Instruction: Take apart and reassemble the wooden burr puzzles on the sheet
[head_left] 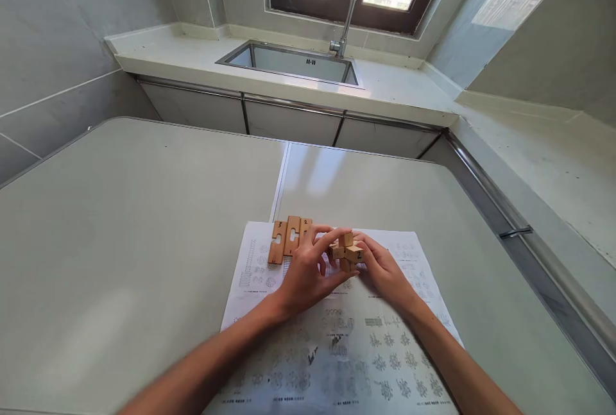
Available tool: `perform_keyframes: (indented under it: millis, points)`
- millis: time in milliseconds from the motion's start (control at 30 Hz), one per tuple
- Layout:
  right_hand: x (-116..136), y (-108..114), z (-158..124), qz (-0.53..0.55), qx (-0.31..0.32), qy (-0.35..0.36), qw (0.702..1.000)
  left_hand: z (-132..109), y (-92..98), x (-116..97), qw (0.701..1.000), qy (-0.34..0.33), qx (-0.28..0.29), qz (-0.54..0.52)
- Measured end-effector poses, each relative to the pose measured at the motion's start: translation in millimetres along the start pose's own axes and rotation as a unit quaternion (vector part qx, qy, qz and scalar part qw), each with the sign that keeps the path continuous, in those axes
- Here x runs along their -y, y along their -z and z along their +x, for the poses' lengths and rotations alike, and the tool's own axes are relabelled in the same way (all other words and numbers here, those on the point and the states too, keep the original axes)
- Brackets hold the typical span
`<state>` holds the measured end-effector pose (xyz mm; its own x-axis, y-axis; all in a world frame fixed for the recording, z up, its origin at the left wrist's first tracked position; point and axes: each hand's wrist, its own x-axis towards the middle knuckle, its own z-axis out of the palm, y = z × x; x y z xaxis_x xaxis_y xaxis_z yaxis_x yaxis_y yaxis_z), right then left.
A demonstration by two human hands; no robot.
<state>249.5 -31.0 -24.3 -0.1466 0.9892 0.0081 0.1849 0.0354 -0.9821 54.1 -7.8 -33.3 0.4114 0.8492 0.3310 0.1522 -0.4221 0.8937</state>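
Head view: we face a pale bench (144, 242), on which a printed sheet (332, 364) lies. Over the sheet's far half we hold our left hand (305, 267) and right hand (385, 274) close together. Three flat wooden pieces (288, 245) with cut-outs lie side by side at the sheet's far edge, left of its middle. Both hands' grip clasps a small numbered wooden block assembly (347, 252) over that far half.

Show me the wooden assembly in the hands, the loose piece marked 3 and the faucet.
Wooden assembly (347, 253), head view: its middle, where blocks meet.
Loose piece marked 3 (276, 250), head view: its body, below the notch.
Faucet (353, 1), head view: its tall neck.
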Motion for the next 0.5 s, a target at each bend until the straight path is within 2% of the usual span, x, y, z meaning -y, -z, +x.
perform_keyframes:
  millis: [133, 233, 367, 500]
  points:
    - [3, 3, 1, 0.031, 0.025, -0.021, 0.999, -1, -0.4, 1, 1.000, -0.010, 0.012, 0.024]
    - [1, 3, 1, 0.062, 0.010, -0.042, 0.997, -2, -1.0, 2, 1.000, 0.004, 0.014, 0.025]
    - [-11, 7, 4, 0.085, -0.086, -0.070, 0.990, -3, -3.0, 4, 1.000, 0.020, 0.010, 0.004]
    - [-21, 20, 10, 0.010, -0.219, -0.064, 0.974, -2, -4.0, 4, 1.000, 0.022, 0.008, 0.009]
